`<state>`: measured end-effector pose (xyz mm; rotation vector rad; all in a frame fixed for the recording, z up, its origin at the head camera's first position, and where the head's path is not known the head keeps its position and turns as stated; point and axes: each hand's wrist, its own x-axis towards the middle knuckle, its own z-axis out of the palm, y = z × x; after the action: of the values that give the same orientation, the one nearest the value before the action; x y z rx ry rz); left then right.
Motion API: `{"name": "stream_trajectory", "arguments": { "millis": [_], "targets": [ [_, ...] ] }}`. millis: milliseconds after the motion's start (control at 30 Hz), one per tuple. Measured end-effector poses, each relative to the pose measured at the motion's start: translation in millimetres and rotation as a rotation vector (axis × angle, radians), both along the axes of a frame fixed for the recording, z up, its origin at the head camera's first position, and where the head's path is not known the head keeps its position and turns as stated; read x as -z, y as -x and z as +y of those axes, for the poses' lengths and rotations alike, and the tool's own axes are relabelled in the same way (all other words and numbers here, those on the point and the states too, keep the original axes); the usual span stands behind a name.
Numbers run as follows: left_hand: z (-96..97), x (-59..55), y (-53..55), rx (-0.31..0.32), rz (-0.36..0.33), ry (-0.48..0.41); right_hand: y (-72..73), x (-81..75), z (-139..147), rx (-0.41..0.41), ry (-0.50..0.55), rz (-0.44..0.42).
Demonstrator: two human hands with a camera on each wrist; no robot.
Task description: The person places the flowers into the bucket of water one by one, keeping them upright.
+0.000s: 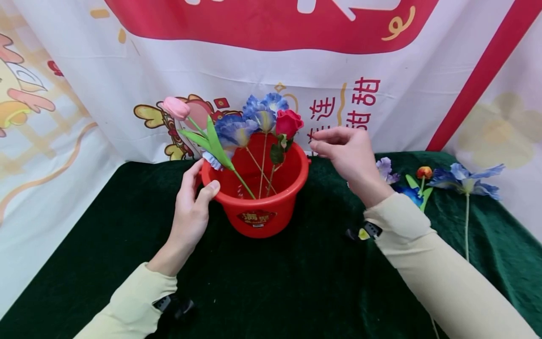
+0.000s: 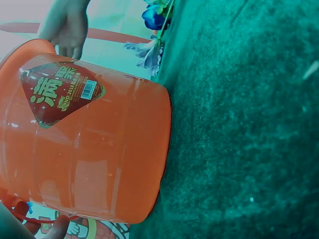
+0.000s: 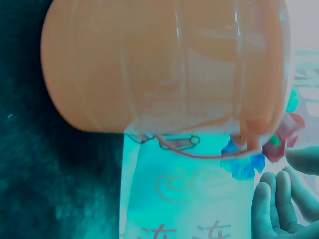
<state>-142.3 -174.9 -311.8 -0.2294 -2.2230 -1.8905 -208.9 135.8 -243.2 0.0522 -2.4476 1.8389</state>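
A red plastic bucket (image 1: 258, 217) stands upright on the dark green cloth. My left hand (image 1: 192, 202) grips its left rim, thumb on the near side. Inside lean artificial flowers: a pink tulip (image 1: 176, 108), blue ruffled flowers (image 1: 235, 130) and a red rose (image 1: 289, 123). Just right of the rose, my right hand (image 1: 349, 153) hovers beyond the bucket's rim with its fingers loosely bent. The right wrist view shows a gap between that hand's thumb (image 3: 304, 160) and fingers, with nothing held. In the left wrist view, the left fingertips (image 2: 59, 226) are beside the thin bucket handle.
On the cloth at right lie more artificial flowers: a large blue one (image 1: 466, 181) with a long stem, an orange tulip (image 1: 424, 173) and a purple bloom (image 1: 386, 170). A printed white backdrop (image 1: 237, 66) hangs behind the table.
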Motion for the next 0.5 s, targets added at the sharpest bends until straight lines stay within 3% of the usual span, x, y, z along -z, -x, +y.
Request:
{"name": "stream_trajectory", "arguments": {
  "millis": [200,500],
  "targets": [
    [0.5,0.2,-0.2,0.001,-0.005,0.003,-17.6,17.3,33.5,0.008,0.021,-0.050],
    [0.6,0.6,0.6,-0.002,0.002,-0.009,-36.6,58.2,81.6,-0.022,0.080,-0.183]
  ]
}}
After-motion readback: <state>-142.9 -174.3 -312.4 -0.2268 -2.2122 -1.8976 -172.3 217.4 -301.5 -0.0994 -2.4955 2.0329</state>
